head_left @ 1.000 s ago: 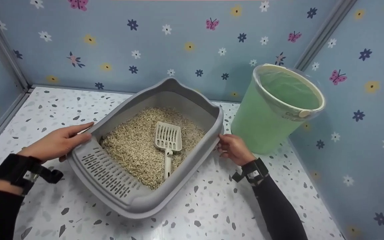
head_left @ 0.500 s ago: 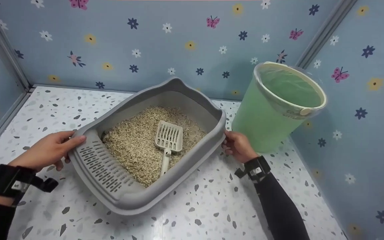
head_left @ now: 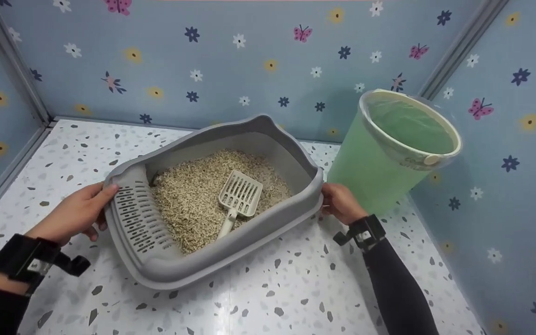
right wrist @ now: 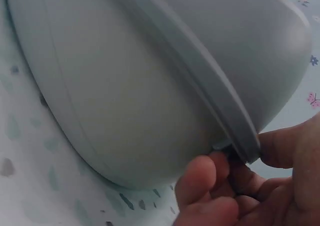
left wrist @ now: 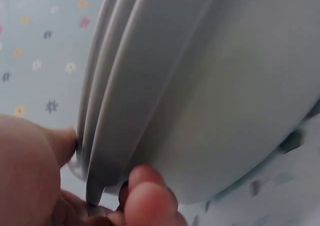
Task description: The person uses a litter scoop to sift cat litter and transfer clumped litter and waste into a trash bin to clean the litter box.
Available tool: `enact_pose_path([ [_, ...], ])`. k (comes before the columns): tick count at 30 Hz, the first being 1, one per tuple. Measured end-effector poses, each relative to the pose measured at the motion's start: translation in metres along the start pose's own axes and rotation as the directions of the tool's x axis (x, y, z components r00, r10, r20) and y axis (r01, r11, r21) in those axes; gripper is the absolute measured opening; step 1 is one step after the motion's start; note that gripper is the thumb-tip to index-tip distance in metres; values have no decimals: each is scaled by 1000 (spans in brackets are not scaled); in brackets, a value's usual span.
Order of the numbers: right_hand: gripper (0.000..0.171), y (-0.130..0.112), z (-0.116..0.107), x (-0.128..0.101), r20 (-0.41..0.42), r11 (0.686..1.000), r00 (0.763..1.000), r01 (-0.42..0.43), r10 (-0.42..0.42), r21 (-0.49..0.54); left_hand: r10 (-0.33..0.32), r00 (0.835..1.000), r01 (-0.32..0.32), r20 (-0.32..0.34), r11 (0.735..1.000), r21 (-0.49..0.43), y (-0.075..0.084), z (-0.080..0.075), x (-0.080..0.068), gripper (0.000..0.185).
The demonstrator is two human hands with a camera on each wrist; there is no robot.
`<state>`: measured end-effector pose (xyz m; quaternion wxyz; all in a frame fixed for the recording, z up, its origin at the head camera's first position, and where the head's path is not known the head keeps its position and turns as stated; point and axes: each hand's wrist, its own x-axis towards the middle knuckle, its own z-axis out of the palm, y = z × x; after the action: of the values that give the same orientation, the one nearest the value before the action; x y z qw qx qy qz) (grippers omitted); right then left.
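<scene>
One gray litter box sits on the speckled surface, turned slightly clockwise from a second ago, its long side now squarer to the flowered wall; we judge the work in hand to be shifting its angle. Inside, the slotted scoop has swung round with it on the pellet litter. Our left hand pinches the rim at the perforated step, our right hand the rim at the other end, near the lined green bin, which stays put.
</scene>
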<state>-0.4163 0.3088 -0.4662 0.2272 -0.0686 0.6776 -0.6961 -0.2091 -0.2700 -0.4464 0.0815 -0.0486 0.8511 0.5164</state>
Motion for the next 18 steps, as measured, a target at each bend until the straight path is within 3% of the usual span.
enact_pose_path([
  [3, 34, 1, 0, 2, -45, 999, 999, 16, -14, 39, 0, 1000, -1, -10, 1000, -31, 1, 4, -2, 66],
  [6, 34, 6, 2, -4, -32, 998, 999, 31, -30, 53, -1, 1000, 0, -13, 999, -43, 3, 0, 5, 67],
  [10, 32, 13, 4, -18, 56, 998, 998, 32, -35, 54, -19, 1000, 19, -6, 1000, 7, 3, -12, 19, 75],
  [15, 33, 14, -3, -29, 209, 1000, 978, 20, -22, 15, -33, 999, 34, -13, 998, 48, 3, -24, 35, 81],
  [18, 35, 10, -6, -23, 190, 1000, 982, 24, -20, -20, -14, 1000, 14, -17, 999, 38, 4, -21, 37, 82],
])
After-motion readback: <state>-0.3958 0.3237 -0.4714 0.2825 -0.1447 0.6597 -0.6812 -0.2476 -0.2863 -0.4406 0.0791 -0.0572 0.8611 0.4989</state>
